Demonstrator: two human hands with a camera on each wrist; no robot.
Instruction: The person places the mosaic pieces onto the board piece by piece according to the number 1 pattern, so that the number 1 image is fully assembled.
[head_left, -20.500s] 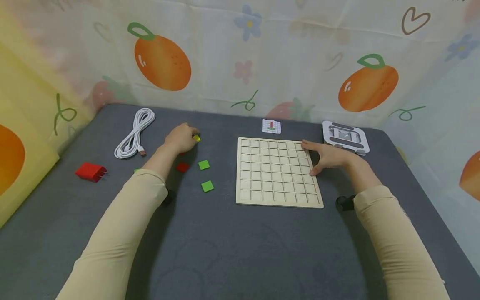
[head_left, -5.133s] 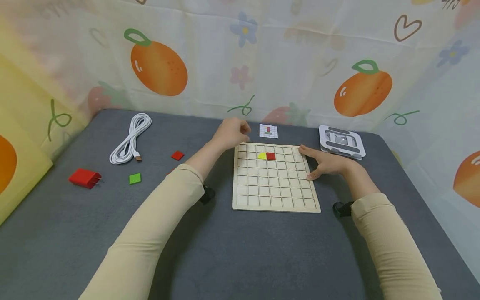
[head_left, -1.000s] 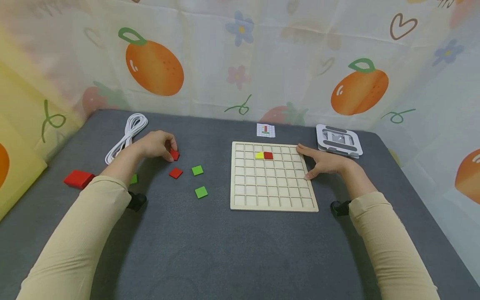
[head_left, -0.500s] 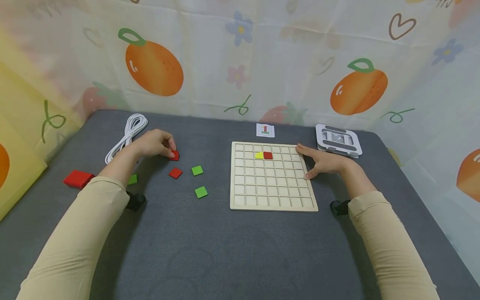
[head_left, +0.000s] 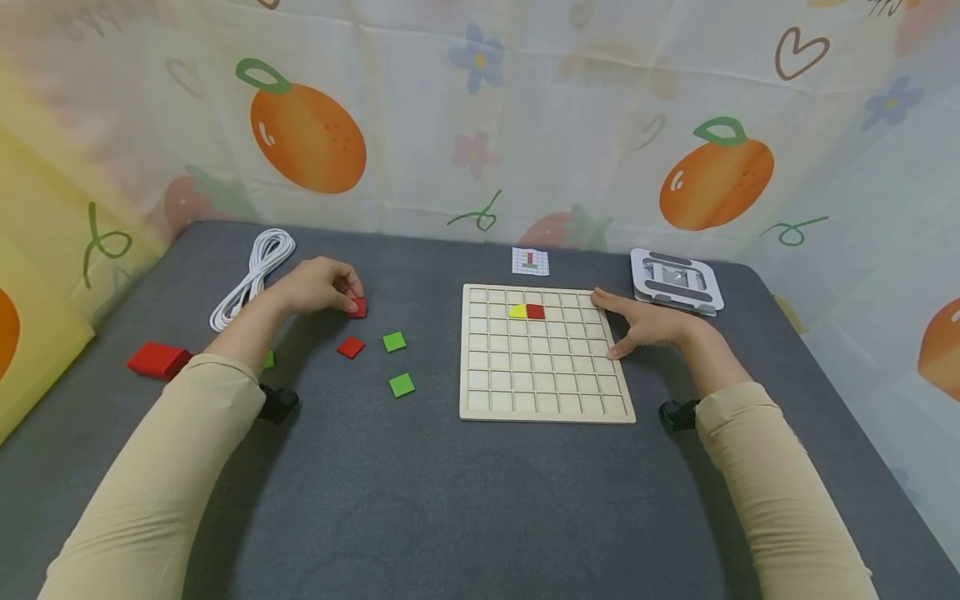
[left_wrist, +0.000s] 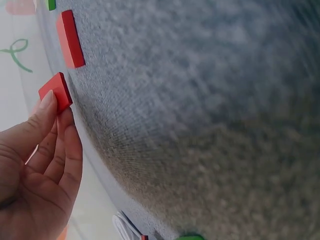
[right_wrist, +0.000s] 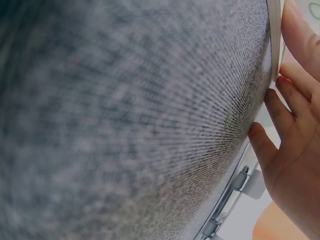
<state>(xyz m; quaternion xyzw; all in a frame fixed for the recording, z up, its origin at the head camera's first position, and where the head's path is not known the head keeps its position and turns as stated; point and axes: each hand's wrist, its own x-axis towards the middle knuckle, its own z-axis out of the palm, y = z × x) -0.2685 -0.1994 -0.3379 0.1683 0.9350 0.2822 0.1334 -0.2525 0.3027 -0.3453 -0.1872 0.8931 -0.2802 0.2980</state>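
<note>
On the dark grey table [head_left: 525,500], the pale wooden grid board [head_left: 525,402] is best steadied by the right hand [head_left: 648,322], its thumb and fingers spread against the right edge. The left hand [head_left: 315,287] pinches a thin red square tile [head_left: 362,309], left of the board; carrying it level, by the rim, should let it sit flat. Loose green square tiles [head_left: 393,342] lie near the way across, so pass above them; a small yellow piece [head_left: 517,312] occupies one cell.
</note>
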